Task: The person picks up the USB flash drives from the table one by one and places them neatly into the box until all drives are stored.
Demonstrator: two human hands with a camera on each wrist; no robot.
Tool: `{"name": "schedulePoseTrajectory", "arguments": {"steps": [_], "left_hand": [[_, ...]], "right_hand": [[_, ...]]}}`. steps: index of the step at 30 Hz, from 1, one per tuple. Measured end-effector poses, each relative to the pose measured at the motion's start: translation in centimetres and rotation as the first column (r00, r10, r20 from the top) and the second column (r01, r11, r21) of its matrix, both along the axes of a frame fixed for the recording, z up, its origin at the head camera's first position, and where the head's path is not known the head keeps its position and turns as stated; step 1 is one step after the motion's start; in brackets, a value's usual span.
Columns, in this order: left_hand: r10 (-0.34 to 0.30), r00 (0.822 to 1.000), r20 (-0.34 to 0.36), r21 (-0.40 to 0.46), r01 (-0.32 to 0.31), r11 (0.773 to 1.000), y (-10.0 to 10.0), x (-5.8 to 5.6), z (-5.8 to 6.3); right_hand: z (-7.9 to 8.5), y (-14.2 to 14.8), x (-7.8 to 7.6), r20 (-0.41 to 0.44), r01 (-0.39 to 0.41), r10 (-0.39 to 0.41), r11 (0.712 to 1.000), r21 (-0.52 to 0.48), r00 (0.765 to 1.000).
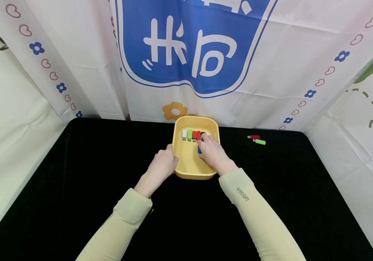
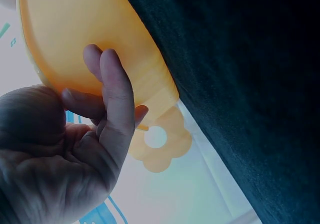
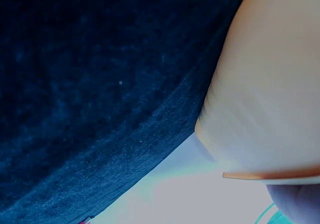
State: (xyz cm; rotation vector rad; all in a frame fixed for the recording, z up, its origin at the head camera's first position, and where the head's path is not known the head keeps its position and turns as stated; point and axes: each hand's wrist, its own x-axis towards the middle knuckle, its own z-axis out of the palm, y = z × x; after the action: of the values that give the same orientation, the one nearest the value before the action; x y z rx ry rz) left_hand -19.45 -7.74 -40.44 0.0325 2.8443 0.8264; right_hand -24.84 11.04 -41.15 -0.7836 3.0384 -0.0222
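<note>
A yellow plastic tray [image 1: 189,170] stands on the black table, with a row of USB sticks along its far part. From the left the row shows a white USB stick [image 1: 184,134], a green one [image 1: 189,135] and red ones [image 1: 194,135]. My left hand [image 1: 162,163] grips the tray's left wall; the left wrist view shows its curled fingers [image 2: 117,84] against the outside. Inside the tray, my right hand [image 1: 214,152] has thumb and fingers around a blue USB stick [image 1: 199,149], mostly hidden. A black and a whitish piece at the row's right end are partly covered.
Right of the tray, a red USB stick [image 1: 255,137] and a green USB stick [image 1: 260,142] lie on the black tablecloth [image 1: 108,224]. A printed white curtain [image 1: 271,105] hangs behind the table's far edge. The right wrist view shows mainly cloth and the tray's outer wall [image 3: 270,94].
</note>
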Motion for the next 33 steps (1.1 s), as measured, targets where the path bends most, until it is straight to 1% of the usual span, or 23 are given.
{"name": "schedulePoseTrajectory", "arguments": {"steps": [3,8,14,19,25,33], "left_hand": [[-0.001,1.0,-0.002,-0.001,0.001,1.0,-0.01,-0.03,-0.08],[-0.002,1.0,0.004,-0.003,0.002,1.0,0.03,-0.13,-0.09],[0.007,1.0,0.027,0.002,-0.007,1.0,0.11,-0.21,-0.06],[0.015,0.999,0.044,0.001,-0.015,1.0,0.16,-0.2,0.02],[0.014,0.999,0.038,0.001,-0.014,1.0,0.12,-0.16,0.08],[0.011,0.999,0.04,0.001,-0.011,1.0,0.13,-0.15,0.15]], "right_hand": [[-0.18,0.03,0.14,-0.021,0.007,-0.006,1.0,0.018,1.0],[-0.41,0.12,0.26,-0.049,-0.002,0.002,1.0,0.014,0.999],[-0.58,0.17,0.23,-0.047,-0.006,0.005,1.0,-0.005,0.999],[-0.61,0.14,0.24,-0.06,-0.02,0.02,1.0,0.01,0.998],[-0.62,0.05,0.23,-0.052,-0.008,0.009,1.0,0.014,0.999],[-0.78,0.15,0.22,-0.078,-0.017,0.021,0.999,0.048,0.997]]}}
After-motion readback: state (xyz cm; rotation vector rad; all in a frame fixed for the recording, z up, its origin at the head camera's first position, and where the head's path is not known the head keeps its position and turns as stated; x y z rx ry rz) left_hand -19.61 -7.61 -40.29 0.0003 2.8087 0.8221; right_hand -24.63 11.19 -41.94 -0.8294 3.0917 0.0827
